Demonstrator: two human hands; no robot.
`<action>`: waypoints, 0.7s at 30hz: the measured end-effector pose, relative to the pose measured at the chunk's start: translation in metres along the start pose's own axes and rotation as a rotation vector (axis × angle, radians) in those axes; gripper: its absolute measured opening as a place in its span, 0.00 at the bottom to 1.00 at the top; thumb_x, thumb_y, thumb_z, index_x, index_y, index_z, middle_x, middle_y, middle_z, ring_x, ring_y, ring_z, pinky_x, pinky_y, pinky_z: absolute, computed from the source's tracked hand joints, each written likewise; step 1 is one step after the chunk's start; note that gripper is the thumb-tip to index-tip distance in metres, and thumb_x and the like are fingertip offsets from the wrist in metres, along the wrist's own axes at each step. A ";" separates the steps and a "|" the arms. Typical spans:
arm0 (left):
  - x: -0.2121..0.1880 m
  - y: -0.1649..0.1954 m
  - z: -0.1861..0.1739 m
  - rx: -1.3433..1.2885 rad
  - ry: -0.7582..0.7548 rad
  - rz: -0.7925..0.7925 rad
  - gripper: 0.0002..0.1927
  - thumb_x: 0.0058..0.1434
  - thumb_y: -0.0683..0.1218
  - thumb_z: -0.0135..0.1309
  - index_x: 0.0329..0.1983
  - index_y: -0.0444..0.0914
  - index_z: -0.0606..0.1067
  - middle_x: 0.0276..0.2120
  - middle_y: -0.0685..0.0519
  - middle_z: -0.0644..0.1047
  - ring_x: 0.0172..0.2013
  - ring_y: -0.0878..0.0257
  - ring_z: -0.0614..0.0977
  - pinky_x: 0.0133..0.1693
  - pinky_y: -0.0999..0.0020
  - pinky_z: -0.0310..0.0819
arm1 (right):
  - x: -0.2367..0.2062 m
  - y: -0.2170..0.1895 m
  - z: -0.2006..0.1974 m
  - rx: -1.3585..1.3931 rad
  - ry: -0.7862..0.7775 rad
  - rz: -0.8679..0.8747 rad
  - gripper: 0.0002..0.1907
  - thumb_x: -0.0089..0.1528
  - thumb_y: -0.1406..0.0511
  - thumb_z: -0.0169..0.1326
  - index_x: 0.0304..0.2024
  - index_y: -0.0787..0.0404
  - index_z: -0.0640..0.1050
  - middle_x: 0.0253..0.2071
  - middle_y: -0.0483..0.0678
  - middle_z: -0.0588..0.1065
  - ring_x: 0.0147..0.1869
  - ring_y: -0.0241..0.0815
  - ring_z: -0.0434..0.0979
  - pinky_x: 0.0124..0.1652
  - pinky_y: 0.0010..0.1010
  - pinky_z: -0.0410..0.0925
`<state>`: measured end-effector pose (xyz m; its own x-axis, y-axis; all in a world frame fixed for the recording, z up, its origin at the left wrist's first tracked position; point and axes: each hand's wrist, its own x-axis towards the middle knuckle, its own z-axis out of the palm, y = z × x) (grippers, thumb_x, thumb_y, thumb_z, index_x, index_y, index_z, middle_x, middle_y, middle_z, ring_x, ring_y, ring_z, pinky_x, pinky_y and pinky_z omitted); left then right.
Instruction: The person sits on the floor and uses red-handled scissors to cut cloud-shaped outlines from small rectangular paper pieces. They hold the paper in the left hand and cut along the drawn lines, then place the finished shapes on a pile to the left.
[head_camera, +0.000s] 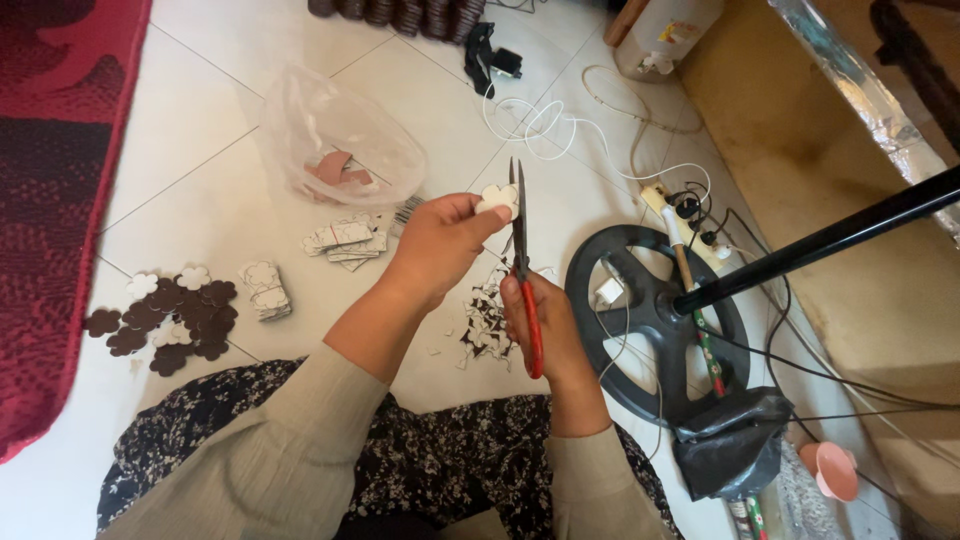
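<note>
Seen from the head camera, both hands work above a white tiled floor (200, 130). The left hand (440, 245) pinches a small white flower-shaped cutout (498, 198) between thumb and fingertips, closed on it. The right hand (545, 325) grips the red handles of a pair of scissors (522, 270), whose dark blades point upward and lie against the cutout's right edge.

Taking the scissors as the landmark: directly below and just left of them lies a heap of offcuts (485, 325) on the floor. Further left sits a loose spread of brown and white flower shapes (170, 320), with a small stack of marked squares (265, 290) beside it and another stack of card pieces (345, 242) nearer the scissors. Up and left of them stands a clear plastic bag (340, 145) holding some pieces. To the right rests a round black stand base (655, 310) with a black pole (820, 240) rising from it, and white cables (560, 125) lie above it.
</note>
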<state>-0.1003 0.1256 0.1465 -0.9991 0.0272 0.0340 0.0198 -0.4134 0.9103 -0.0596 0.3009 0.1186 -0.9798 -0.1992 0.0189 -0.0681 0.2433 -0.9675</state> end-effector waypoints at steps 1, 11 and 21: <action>-0.001 0.000 0.000 0.001 -0.011 0.018 0.10 0.62 0.48 0.60 0.35 0.35 0.80 0.27 0.59 0.78 0.27 0.73 0.71 0.31 0.75 0.65 | 0.000 -0.002 0.001 0.031 -0.006 0.006 0.23 0.66 0.48 0.52 0.34 0.62 0.73 0.21 0.38 0.65 0.21 0.29 0.62 0.22 0.23 0.58; -0.007 0.001 0.010 -0.036 0.071 0.031 0.09 0.61 0.45 0.61 0.34 0.33 0.79 0.26 0.58 0.76 0.26 0.73 0.70 0.29 0.76 0.64 | -0.003 -0.008 0.011 -0.005 0.059 -0.012 0.22 0.65 0.48 0.50 0.38 0.60 0.75 0.19 0.38 0.65 0.19 0.28 0.63 0.20 0.22 0.58; -0.004 0.002 0.008 0.011 0.048 0.025 0.11 0.63 0.46 0.61 0.35 0.31 0.79 0.25 0.58 0.75 0.25 0.72 0.69 0.28 0.75 0.62 | 0.001 0.003 0.005 0.071 0.035 -0.007 0.21 0.65 0.50 0.53 0.39 0.61 0.74 0.20 0.37 0.65 0.21 0.27 0.63 0.21 0.21 0.58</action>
<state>-0.0959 0.1321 0.1511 -0.9989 -0.0272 0.0375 0.0453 -0.4034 0.9139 -0.0602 0.2963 0.1140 -0.9853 -0.1674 0.0332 -0.0626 0.1738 -0.9828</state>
